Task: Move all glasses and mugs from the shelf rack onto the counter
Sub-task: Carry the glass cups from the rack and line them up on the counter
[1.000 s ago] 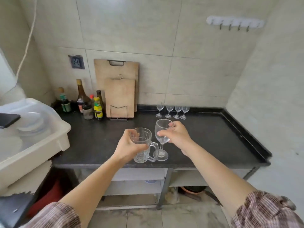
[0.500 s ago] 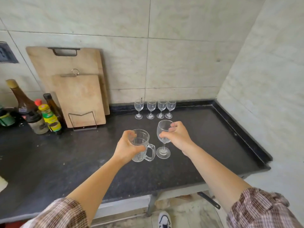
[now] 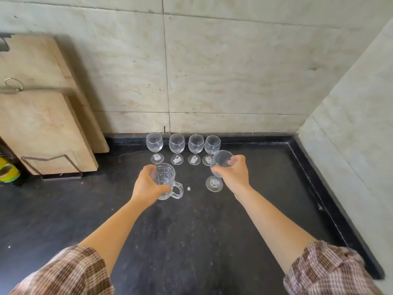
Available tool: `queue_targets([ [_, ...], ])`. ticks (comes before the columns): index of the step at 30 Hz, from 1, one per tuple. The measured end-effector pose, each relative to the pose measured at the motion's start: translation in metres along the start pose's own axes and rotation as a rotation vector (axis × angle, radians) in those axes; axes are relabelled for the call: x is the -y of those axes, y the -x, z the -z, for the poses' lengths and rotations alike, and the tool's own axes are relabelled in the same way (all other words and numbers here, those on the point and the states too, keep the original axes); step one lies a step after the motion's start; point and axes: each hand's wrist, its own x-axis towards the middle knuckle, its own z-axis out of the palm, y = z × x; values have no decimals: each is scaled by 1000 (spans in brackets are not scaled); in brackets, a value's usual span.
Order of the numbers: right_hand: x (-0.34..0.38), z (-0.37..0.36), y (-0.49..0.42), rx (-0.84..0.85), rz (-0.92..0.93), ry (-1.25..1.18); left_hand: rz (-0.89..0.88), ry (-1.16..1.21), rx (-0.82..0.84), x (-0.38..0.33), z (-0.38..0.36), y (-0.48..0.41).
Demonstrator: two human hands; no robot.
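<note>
Over the dark counter (image 3: 63, 220), near its back right corner, the person is holding one piece of glassware in each hand. The left hand (image 3: 146, 186) is wrapping around the body of a ribbed glass mug (image 3: 164, 184), fingers closed on it, leaving the handle free and pointing right. The right hand (image 3: 232, 174) is clamping its fingers around the bowl of a wine glass (image 3: 220, 165), likely because the bowl gives a firmer hold than the thin stem; whether its foot is touching the counter I cannot tell. Four more wine glasses (image 3: 185, 146) are standing upright in a row against the back wall, so both pieces are probably being brought to join them, the mug just in front of the row and the wine glass at its right end. Wooden cutting boards (image 3: 42, 124) are leaning on the wall to the left, well apart. No shelf rack is showing here.
</note>
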Motion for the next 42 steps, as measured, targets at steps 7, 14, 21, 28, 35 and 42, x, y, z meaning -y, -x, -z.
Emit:
queue_targets([
  [7, -6, 7, -67, -116, -59, -47, 52, -44, 1, -2, -16, -32],
  [14, -4, 9, -113, -133, -58, -26, 75, -86, 11, 0, -8, -54],
  [21, -2, 6, -133, -104, -55, -24, 99, -72, 112, 5, 5, -72],
  [28, 6, 5, -132, -79, -70, 85, 105, -14, 238, 6, 11, -83],
  [35, 15, -5, -111, -233, 248, 271, 170, 266, 91, 4, 7, -57],
  [42, 25, -24, -95, -177, 302, 456, 328, 209, -124, -16, -41, -22],
])
